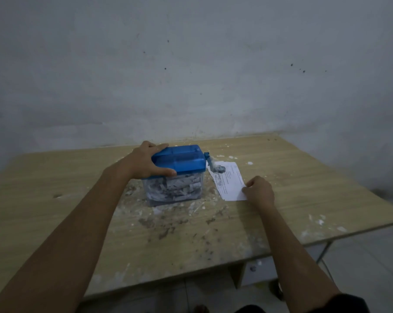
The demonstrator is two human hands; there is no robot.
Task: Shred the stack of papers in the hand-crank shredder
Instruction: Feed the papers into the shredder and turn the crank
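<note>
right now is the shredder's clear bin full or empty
Nearly full: paper shreds fill the shredder's clear bin almost up to the blue lid.

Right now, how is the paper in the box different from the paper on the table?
The paper inside the shredder bin is cut into jumbled strips; the stack of papers lies whole and flat. The strips sit behind clear walls under the blue lid; the stack lies on the open table, touched by the right hand. Both are white and printed.
</note>
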